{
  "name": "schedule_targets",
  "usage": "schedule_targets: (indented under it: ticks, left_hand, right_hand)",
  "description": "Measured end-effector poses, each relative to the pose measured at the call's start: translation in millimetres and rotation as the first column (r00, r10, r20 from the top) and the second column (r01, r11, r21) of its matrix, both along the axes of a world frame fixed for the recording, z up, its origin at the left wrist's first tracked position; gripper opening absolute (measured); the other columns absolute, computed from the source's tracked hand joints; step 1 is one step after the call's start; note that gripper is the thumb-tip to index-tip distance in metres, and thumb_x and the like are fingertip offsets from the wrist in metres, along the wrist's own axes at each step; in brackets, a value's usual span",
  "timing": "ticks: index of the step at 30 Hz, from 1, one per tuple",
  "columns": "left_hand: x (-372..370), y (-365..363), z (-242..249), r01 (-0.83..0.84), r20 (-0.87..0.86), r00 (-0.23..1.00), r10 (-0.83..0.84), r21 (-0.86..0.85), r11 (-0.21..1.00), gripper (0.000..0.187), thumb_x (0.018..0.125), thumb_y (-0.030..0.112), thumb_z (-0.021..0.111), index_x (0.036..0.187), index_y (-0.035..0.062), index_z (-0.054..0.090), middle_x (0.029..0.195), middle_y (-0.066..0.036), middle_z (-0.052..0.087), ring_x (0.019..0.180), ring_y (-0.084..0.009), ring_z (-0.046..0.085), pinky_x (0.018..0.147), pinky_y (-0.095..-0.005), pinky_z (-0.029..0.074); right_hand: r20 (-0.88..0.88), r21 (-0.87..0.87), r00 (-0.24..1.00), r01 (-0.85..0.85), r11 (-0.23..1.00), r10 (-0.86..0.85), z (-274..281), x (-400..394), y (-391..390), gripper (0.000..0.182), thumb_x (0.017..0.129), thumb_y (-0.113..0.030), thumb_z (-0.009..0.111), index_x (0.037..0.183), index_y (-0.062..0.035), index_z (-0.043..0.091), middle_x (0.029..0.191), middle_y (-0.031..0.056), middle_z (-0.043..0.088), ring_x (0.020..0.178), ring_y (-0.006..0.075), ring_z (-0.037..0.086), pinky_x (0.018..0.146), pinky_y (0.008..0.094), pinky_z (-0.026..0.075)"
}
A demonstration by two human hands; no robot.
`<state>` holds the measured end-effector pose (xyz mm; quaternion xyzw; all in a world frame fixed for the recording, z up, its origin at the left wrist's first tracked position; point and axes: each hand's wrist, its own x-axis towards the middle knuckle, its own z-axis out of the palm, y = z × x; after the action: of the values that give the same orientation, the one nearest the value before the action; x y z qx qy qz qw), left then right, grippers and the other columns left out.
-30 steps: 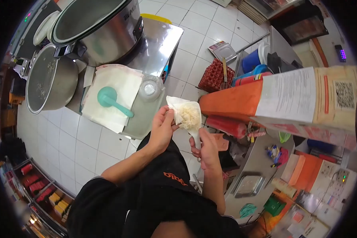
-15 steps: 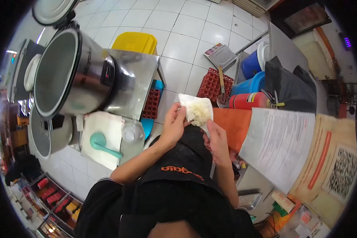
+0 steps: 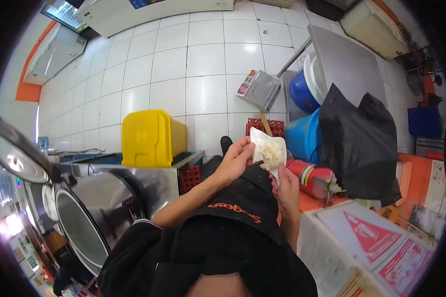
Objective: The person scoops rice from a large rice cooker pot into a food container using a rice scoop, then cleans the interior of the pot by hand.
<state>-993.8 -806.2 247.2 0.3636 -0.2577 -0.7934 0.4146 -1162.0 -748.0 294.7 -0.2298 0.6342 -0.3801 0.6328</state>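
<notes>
A clump of cooked white rice (image 3: 271, 152) lies on a white rice paddle (image 3: 281, 142) held in front of my black apron (image 3: 238, 188). The fingers of my right hand (image 3: 287, 187) wrap the paddle's handle from below. With thumb and fingertips, my left hand (image 3: 237, 161) pinches a piece of white paper (image 3: 259, 137), or a small paper bag, right beside the rice. The paper touches the paddle's left side, and where it ends behind the rice is hidden.
To the left stand a yellow bin (image 3: 146, 138) and a large steel cooker (image 3: 96, 213). A scale (image 3: 260, 90), red egg trays (image 3: 277, 127), a blue tub (image 3: 302, 133), a fire extinguisher (image 3: 312, 178) and a black bag (image 3: 357, 143) are ahead and right.
My body and view have turned away from the cooker side, showing more floor and the yellow bin. Both hands still hold the paper and the paddle, with the rice now closer against the paper.
</notes>
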Motion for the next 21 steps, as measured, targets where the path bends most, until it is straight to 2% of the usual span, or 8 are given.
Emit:
schedule_targets:
  ticks: [4, 6, 7, 10, 13, 18, 21]
  left_hand:
    - [33.0, -66.1, 9.3, -0.104, -0.032, 0.994, 0.104, 0.0, 0.995, 0.029, 0.102, 0.018, 0.039, 0.124, 0.001, 0.046, 0.118, -0.008, 0.057, 0.108, -0.0166, 0.058, 0.096, -0.0365, 0.048]
    - [56.0, -99.4, 7.7, -0.122, 0.082, 0.989, 0.122, -0.002, 0.993, 0.029, 0.102, 0.019, 0.038, 0.124, 0.0011, 0.046, 0.118, -0.009, 0.058, 0.109, -0.0167, 0.058, 0.097, -0.0372, 0.048]
    - [66.0, -115.5, 7.6, -0.151, 0.074, 0.986, 0.151, -0.006, 0.989, 0.029, 0.102, 0.019, 0.038, 0.124, 0.0011, 0.046, 0.118, -0.009, 0.058, 0.109, -0.0167, 0.058, 0.097, -0.0372, 0.048]
    - [107.2, -164.4, 6.1, -0.339, 0.027, 0.941, 0.338, 0.025, 0.94, 0.029, 0.102, 0.019, 0.039, 0.124, 0.0014, 0.046, 0.118, -0.009, 0.058, 0.109, -0.0165, 0.057, 0.097, -0.0375, 0.048]
    - [156.2, -205.7, 0.7, -0.471, 0.032, 0.882, 0.471, 0.023, 0.882, 0.028, 0.101, 0.019, 0.04, 0.121, 0.0015, 0.048, 0.116, -0.008, 0.058, 0.107, -0.0163, 0.058, 0.096, -0.0369, 0.049]
    - [241.2, -250.3, -29.6, -0.724, 0.182, 0.688, 0.703, 0.105, 0.682, 0.026, 0.101, 0.018, 0.041, 0.118, 0.0014, 0.05, 0.112, -0.009, 0.059, 0.101, -0.0177, 0.061, 0.091, -0.0355, 0.051]
    - [283.2, -245.6, -78.8, -0.874, 0.259, 0.486, 0.835, 0.17, 0.455, 0.026, 0.099, 0.017, 0.042, 0.119, 0.0004, 0.05, 0.112, -0.011, 0.06, 0.102, -0.0207, 0.061, 0.09, -0.0363, 0.051]
  right_hand:
    - [0.001, -0.012, 0.993, -0.114, 0.993, 0.114, 16.5, 22.7, -82.1, 0.037, 0.097, -0.038, 0.053, 0.083, -0.0043, 0.06, 0.058, -0.0069, 0.043, 0.048, 0.0005, 0.035, 0.042, 0.0186, 0.025]
    - [0.004, -0.025, 0.981, -0.196, 0.98, 0.196, 15.4, 36.5, -124.7, 0.037, 0.097, -0.038, 0.053, 0.083, -0.0042, 0.06, 0.058, -0.0068, 0.044, 0.049, 0.0004, 0.036, 0.043, 0.0187, 0.026]
    - [0.017, -0.05, 0.972, -0.232, 0.971, 0.233, 11.0, 45.5, -145.9, 0.037, 0.097, -0.038, 0.053, 0.083, -0.0043, 0.06, 0.058, -0.0067, 0.044, 0.049, 0.0005, 0.036, 0.043, 0.0188, 0.026]
    - [0.023, -0.1, 0.948, -0.314, 0.944, 0.317, 7.3, 88.4, -213.6, 0.036, 0.097, -0.037, 0.053, 0.083, -0.0046, 0.06, 0.058, -0.0069, 0.044, 0.048, 0.0011, 0.036, 0.044, 0.0186, 0.026]
    - [0.018, -0.064, 0.899, -0.437, 0.897, 0.438, 3.9, 131.8, -281.0, 0.04, 0.097, -0.039, 0.052, 0.081, -0.0039, 0.059, 0.056, -0.0055, 0.044, 0.046, 0.0017, 0.035, 0.042, 0.0188, 0.027]
    - [0.053, -0.039, 0.717, -0.694, 0.719, 0.695, 20.6, 224.7, -385.9, 0.04, 0.096, -0.042, 0.053, 0.082, -0.0049, 0.06, 0.055, -0.0048, 0.045, 0.042, 0.002, 0.036, 0.038, 0.0186, 0.025]
    - [0.001, -0.028, 0.595, -0.804, 0.594, 0.804, 23.2, 291.6, -432.1, 0.042, 0.095, -0.044, 0.054, 0.084, -0.0037, 0.059, 0.055, -0.0053, 0.043, 0.041, 0.0021, 0.035, 0.038, 0.0185, 0.025]
